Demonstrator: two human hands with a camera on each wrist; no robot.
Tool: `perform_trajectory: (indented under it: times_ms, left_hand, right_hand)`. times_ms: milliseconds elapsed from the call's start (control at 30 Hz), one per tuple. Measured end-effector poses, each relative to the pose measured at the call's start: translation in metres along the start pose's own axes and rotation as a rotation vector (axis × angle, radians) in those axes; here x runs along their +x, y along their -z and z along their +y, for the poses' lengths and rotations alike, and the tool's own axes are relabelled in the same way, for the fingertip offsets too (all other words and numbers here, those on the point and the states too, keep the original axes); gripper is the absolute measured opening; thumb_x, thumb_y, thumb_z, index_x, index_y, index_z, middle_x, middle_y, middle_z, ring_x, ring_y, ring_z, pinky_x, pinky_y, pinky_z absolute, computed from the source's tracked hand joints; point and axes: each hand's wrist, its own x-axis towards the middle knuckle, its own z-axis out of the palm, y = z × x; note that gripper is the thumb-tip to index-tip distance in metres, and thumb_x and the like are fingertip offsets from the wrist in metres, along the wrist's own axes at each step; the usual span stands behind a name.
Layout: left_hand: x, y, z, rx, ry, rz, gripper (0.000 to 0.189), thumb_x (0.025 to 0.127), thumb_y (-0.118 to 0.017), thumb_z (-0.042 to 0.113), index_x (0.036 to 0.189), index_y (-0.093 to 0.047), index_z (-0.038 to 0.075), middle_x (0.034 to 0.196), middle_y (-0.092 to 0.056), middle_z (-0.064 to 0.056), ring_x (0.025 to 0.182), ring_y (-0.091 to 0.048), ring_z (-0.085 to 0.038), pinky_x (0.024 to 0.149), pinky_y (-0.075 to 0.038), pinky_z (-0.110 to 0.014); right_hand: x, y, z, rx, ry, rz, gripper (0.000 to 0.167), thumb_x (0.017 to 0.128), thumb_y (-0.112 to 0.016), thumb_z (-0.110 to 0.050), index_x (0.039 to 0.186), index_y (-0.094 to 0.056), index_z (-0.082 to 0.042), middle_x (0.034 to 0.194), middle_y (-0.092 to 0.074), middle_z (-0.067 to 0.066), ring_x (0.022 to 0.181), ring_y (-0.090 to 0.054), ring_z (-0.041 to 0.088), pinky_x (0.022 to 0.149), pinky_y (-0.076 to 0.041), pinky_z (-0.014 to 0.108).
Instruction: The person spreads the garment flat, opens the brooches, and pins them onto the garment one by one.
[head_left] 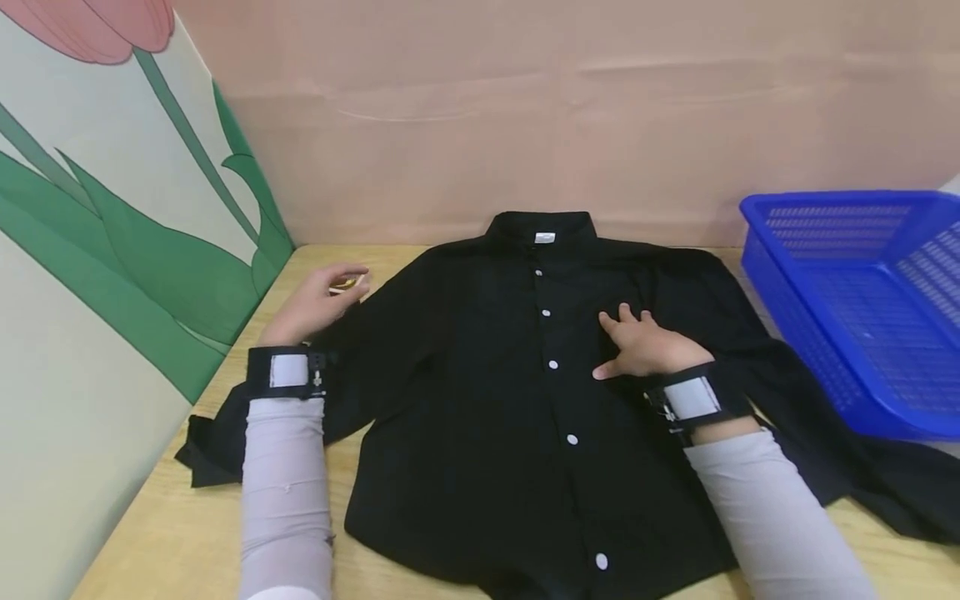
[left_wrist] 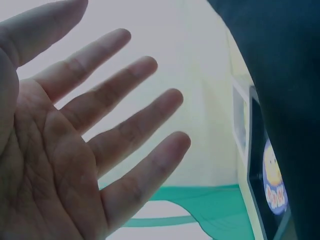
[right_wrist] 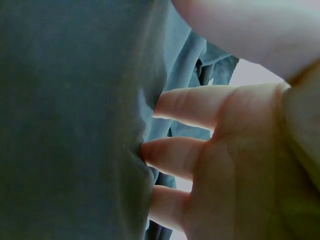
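A black long-sleeved shirt (head_left: 465,400) lies spread flat with its front up, collar at the far side and white buttons down the middle. Over its left-side sleeve, near the shoulder edge, is my left hand (head_left: 311,304); the left wrist view shows its palm (left_wrist: 55,165) bare and the fingers apart. A small gold-and-white spot (head_left: 345,285) shows between thumb and fingers in the head view, too small to identify. My right hand (head_left: 648,346) rests on the shirt's chest, right of the buttons, fingers spread. In the right wrist view its fingertips (right_wrist: 162,104) touch the dark cloth.
A blue plastic basket (head_left: 795,308) stands at the right, with the shirt's right-side sleeve (head_left: 915,492) lying in front of it. Behind the wooden table (head_left: 172,533) rises a pinkish covering (head_left: 465,125). A wall with a painted tulip (head_left: 112,25) borders the left.
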Motion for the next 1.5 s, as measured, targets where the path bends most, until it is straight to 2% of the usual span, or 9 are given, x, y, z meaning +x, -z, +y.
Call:
perform_trajectory:
  times_ms: [100,233,333,500,800,933,1133,1300,1500]
  left_hand:
    - [-0.005,0.004,-0.006,0.006,0.053,0.015,0.045,0.103,-0.053,0.029,0.141,-0.053,0.004,0.14,-0.056,-0.022,0.124,-0.057,-0.039,0.088,-0.054,-0.039]
    - [-0.007,0.007,-0.014,0.051,0.119,0.029,0.04,0.104,-0.049,0.018,0.139,-0.053,-0.001,0.135,-0.057,-0.026,0.114,-0.061,-0.038,0.076,-0.051,-0.031]
    - [-0.008,0.008,-0.022,0.093,0.154,0.046,0.038,0.104,-0.042,0.011,0.136,-0.053,-0.007,0.136,-0.054,-0.03,0.118,-0.057,-0.042,0.088,-0.052,-0.042]
    - [-0.013,0.011,-0.042,0.112,0.153,0.097,0.036,0.102,-0.037,0.003,0.129,-0.055,-0.013,0.133,-0.054,-0.036,0.127,-0.05,-0.048,0.11,-0.037,-0.057]
    - [-0.015,0.008,-0.072,0.165,0.209,0.106,0.035,0.097,-0.044,0.004,0.125,-0.059,-0.012,0.128,-0.058,-0.035,0.114,-0.055,-0.044,0.101,-0.042,-0.055]
    - [-0.015,0.006,-0.073,0.237,0.234,0.092,0.038,0.092,-0.051,0.003,0.126,-0.059,-0.013,0.126,-0.059,-0.034,0.109,-0.056,-0.043,0.098,-0.044,-0.056]
    - [-0.02,0.006,-0.062,0.345,0.27,0.071,0.042,0.092,-0.06,0.008,0.127,-0.058,-0.013,0.124,-0.06,-0.035,0.111,-0.059,-0.047,0.099,-0.045,-0.056]
    - [-0.023,0.009,-0.057,0.345,0.284,0.053,0.04,0.091,-0.062,0.007,0.125,-0.059,-0.014,0.121,-0.062,-0.035,0.107,-0.058,-0.046,0.097,-0.044,-0.056]
    - [-0.024,0.013,-0.052,0.28,0.295,0.068,0.036,0.09,-0.059,0.003,0.123,-0.061,-0.013,0.116,-0.063,-0.033,0.103,-0.058,-0.043,0.093,-0.046,-0.053]
  right_hand:
    - [-0.001,0.001,-0.004,0.011,-0.007,-0.011,0.097,0.087,-0.074,-0.042,0.154,-0.021,0.005,0.156,-0.008,0.042,0.14,-0.008,0.067,0.105,-0.023,0.079]
    - [-0.002,0.004,-0.008,0.019,-0.016,-0.019,0.098,0.087,-0.074,-0.041,0.155,-0.02,0.004,0.156,-0.006,0.041,0.141,-0.007,0.066,0.105,-0.022,0.079]
    - [-0.002,0.004,-0.009,0.017,-0.024,-0.02,0.098,0.087,-0.074,-0.042,0.155,-0.019,0.004,0.157,-0.006,0.04,0.141,-0.006,0.065,0.104,-0.022,0.079]
    - [-0.001,0.001,-0.013,0.011,-0.021,-0.023,0.098,0.087,-0.073,-0.043,0.155,-0.019,0.003,0.157,-0.006,0.04,0.141,-0.006,0.065,0.104,-0.023,0.079]
    - [0.001,0.0,-0.018,0.018,-0.021,-0.035,0.099,0.087,-0.074,-0.043,0.156,-0.019,0.002,0.158,-0.005,0.039,0.142,-0.005,0.064,0.104,-0.022,0.079]
    - [0.0,0.0,-0.019,0.013,-0.019,-0.035,0.098,0.087,-0.073,-0.043,0.156,-0.019,0.002,0.158,-0.005,0.039,0.142,-0.005,0.064,0.104,-0.022,0.079]
    - [-0.001,0.001,-0.02,0.015,-0.016,-0.031,0.097,0.088,-0.073,-0.042,0.155,-0.019,0.002,0.158,-0.005,0.039,0.142,-0.005,0.064,0.104,-0.023,0.079]
    - [0.0,0.0,-0.02,0.016,-0.014,-0.032,0.097,0.088,-0.073,-0.042,0.156,-0.019,0.002,0.158,-0.005,0.039,0.142,-0.005,0.064,0.104,-0.023,0.079]
    - [0.001,-0.001,-0.018,0.011,-0.015,-0.028,0.098,0.087,-0.073,-0.043,0.156,-0.019,0.002,0.158,-0.005,0.039,0.142,-0.005,0.064,0.104,-0.023,0.079]
